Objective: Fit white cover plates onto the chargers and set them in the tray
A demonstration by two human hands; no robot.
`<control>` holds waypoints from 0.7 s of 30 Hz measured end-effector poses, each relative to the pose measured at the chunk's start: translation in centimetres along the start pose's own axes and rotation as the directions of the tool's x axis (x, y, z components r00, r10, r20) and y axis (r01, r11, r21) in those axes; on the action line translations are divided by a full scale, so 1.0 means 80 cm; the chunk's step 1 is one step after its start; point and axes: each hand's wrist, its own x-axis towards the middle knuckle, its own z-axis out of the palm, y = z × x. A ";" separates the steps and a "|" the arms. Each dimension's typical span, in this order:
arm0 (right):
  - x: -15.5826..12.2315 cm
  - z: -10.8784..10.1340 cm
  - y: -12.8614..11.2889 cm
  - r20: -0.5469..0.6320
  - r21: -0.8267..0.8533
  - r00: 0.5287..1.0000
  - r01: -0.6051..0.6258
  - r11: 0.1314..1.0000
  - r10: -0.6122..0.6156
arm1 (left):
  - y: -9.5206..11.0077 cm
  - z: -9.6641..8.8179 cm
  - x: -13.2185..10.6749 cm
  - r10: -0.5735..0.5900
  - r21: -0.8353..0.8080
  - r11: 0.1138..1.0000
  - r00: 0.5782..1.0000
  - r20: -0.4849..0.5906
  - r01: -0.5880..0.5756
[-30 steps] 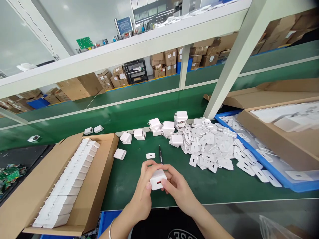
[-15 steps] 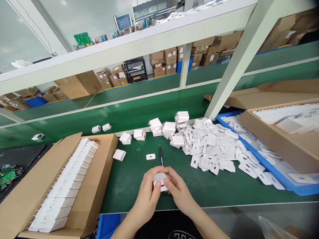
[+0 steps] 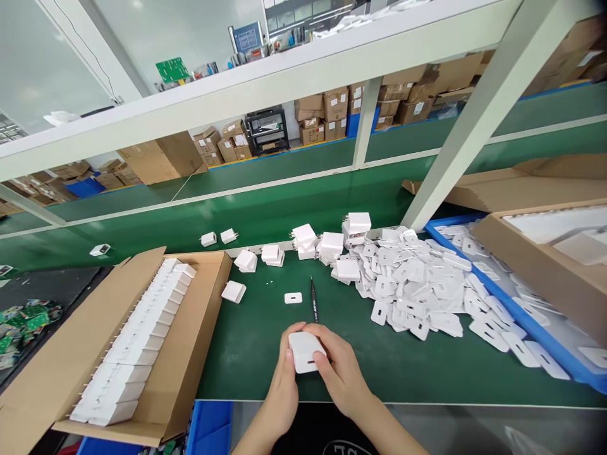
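Between my two hands, above the front of the green bench (image 3: 256,354), is a white charger housing (image 3: 304,351) with a dark slot in its near face. My left hand (image 3: 283,373) is closed along its left side. The fingers of my right hand (image 3: 342,366) wrap its right side, with the thumb beside the slot. A black pen-like tool (image 3: 313,302) lies just beyond my hands. Left of it rests one loose white slotted cover plate (image 3: 293,297). Several white charger housings (image 3: 331,245) with prongs stand at the back of the bench.
A heap of white cover plates (image 3: 412,278) spreads to the right, against a blue tray (image 3: 505,303) with an open carton (image 3: 535,259) over it. At left, a cardboard box (image 3: 199,354) holds rows of chargers (image 3: 137,347). A slanted post (image 3: 478,126) rises at the back right.
The housing has turned in my hands, showing more of its broad white top, and my left thumb has shifted to its side. The whole view has swung slightly left.
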 end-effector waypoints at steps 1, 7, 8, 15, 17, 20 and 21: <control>0.003 -0.003 -0.002 0.026 -0.056 1.000 0.000 0.998 0.002 | -0.001 -0.001 -0.003 -0.010 -0.005 1.000 1.000 -0.013 0.010; 0.005 -0.018 -0.008 0.142 -0.066 0.984 -0.100 0.993 0.108 | 0.030 -0.019 -0.018 -0.016 0.050 0.998 0.989 -0.147 0.023; 0.002 -0.021 -0.005 0.136 -0.067 0.983 -0.114 0.991 0.122 | 0.044 -0.027 -0.017 -0.001 0.103 0.994 0.983 -0.184 0.021; -0.023 -0.063 0.043 -0.147 -0.173 0.963 -0.249 0.953 0.225 | 0.135 -0.181 0.067 0.534 0.731 0.680 0.723 -0.438 -0.060; -0.027 -0.069 0.052 -0.204 -0.160 0.948 -0.278 0.947 0.244 | 0.139 -0.233 0.108 0.564 0.842 0.512 0.674 -0.477 0.168; -0.027 -0.069 0.061 -0.184 -0.169 0.947 -0.295 0.940 0.264 | 0.128 -0.285 0.160 0.562 0.851 0.414 0.644 -0.519 0.324; -0.026 -0.068 0.064 -0.155 -0.185 0.950 -0.296 0.937 0.270 | 0.123 -0.295 0.173 0.558 0.849 0.381 0.640 -0.527 0.367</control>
